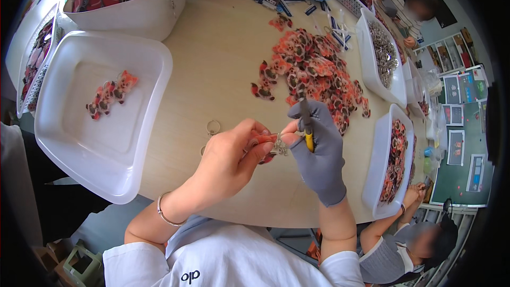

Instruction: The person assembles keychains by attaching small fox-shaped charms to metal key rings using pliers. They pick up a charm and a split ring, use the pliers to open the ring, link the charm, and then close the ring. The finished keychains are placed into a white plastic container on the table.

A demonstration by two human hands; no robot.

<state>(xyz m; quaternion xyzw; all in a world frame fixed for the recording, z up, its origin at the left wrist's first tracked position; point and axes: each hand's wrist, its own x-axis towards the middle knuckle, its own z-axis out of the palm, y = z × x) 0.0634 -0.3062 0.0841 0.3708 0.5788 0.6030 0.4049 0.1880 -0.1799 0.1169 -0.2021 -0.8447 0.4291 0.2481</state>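
The bare left hand [228, 151] has its grip clamped on a small flat orange-red and black animal-shaped charm [267, 158], above the near part of the pale wood-toned counter [212, 69]. The grey-gloved right hand [320, 154] has its grip closed around a dark metal tool with a yellow handle section [305, 114], its bare fingertips meeting a silver metal chain [281, 148] beside the charm. Beyond lies a heap of similar charms [319, 72]; leftward, a white plastic tub [79, 154] holds a few more.
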